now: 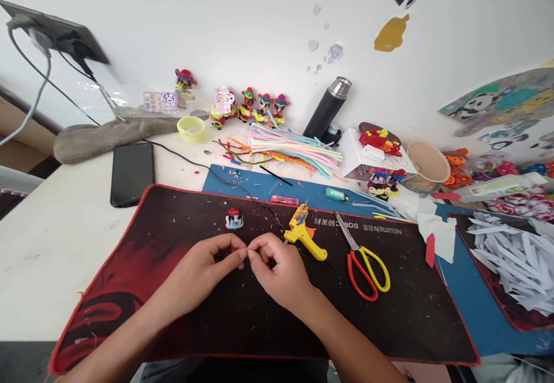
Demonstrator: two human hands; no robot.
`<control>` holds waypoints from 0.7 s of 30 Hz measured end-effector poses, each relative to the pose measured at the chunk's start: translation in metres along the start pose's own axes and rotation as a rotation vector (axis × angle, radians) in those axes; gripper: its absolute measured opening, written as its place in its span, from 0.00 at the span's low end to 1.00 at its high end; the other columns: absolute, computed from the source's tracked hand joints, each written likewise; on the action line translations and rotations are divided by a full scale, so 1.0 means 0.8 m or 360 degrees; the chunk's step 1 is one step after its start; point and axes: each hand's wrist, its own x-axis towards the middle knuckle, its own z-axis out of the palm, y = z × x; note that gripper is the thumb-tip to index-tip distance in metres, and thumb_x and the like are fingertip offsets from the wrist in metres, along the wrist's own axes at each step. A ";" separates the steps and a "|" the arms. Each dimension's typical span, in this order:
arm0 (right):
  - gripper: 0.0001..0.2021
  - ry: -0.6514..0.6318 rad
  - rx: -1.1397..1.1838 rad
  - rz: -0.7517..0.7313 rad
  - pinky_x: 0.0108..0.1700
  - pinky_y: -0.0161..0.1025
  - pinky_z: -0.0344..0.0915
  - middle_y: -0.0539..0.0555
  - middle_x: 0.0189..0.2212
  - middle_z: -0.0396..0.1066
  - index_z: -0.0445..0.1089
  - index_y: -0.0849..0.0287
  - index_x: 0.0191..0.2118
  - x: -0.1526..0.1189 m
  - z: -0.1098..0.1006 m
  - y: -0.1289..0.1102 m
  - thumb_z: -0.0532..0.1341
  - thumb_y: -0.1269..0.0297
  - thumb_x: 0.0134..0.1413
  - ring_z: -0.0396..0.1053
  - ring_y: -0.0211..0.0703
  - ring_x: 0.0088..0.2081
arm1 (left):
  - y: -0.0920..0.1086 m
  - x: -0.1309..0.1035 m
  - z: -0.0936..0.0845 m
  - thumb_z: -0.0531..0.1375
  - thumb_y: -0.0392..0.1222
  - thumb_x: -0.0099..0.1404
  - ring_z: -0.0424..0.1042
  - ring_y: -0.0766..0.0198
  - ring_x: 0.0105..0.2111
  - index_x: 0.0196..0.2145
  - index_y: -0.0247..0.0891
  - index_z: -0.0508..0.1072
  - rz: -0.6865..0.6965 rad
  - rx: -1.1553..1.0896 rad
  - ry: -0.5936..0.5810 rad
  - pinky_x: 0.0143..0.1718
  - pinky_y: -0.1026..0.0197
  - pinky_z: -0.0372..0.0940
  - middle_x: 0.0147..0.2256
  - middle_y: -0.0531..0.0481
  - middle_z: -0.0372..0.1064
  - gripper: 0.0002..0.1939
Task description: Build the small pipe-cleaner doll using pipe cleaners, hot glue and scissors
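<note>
My left hand [212, 265] and my right hand [277, 267] meet fingertip to fingertip over the dark mat [242, 325]. Both are pinched closed, and whatever lies between the fingertips is too small to make out. Just beyond them a small figure [234, 219] with a red top and light blue body rests on the mat. A yellow hot glue gun [303, 234] lies right past my right hand. To its right are scissors [361, 259] with one red and one yellow handle, blades partly apart.
At the back lie pastel pipe cleaners [294, 146], with a black thermos [326, 109] leaning behind. A black phone [132, 174] and a yellow tape roll [192, 129] are on the left. White paper strips [515, 262] pile up at right. A cord [208, 169] runs to the glue gun.
</note>
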 end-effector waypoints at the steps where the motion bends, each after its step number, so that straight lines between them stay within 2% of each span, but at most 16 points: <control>1: 0.04 -0.0006 0.0020 0.0015 0.26 0.34 0.54 0.42 0.19 0.58 0.74 0.55 0.38 0.000 0.000 -0.001 0.62 0.64 0.65 0.58 0.35 0.20 | 0.000 0.000 0.000 0.62 0.60 0.67 0.71 0.57 0.32 0.30 0.41 0.79 0.0009 -0.0004 0.0012 0.34 0.62 0.63 0.29 0.50 0.75 0.20; 10: 0.07 0.0034 0.0228 0.0104 0.26 0.35 0.57 0.45 0.21 0.63 0.75 0.56 0.40 0.001 -0.005 -0.001 0.62 0.59 0.68 0.61 0.37 0.22 | -0.004 -0.007 -0.003 0.64 0.60 0.67 0.69 0.59 0.30 0.30 0.42 0.79 0.0054 0.0029 0.0179 0.32 0.63 0.63 0.28 0.51 0.73 0.19; 17: 0.06 -0.0041 0.0146 0.0056 0.27 0.36 0.56 0.44 0.21 0.62 0.75 0.56 0.39 0.001 -0.002 -0.004 0.62 0.63 0.67 0.61 0.37 0.22 | -0.009 -0.009 -0.001 0.62 0.61 0.69 0.66 0.60 0.29 0.31 0.42 0.79 0.0059 0.0040 0.0177 0.30 0.63 0.61 0.27 0.52 0.70 0.20; 21: 0.05 -0.0053 0.0112 0.0049 0.27 0.35 0.56 0.43 0.21 0.61 0.75 0.55 0.39 0.002 -0.001 -0.004 0.62 0.63 0.66 0.60 0.36 0.22 | -0.010 -0.008 0.000 0.61 0.59 0.71 0.70 0.59 0.32 0.33 0.42 0.80 0.0098 0.0125 0.0164 0.33 0.63 0.63 0.31 0.51 0.75 0.19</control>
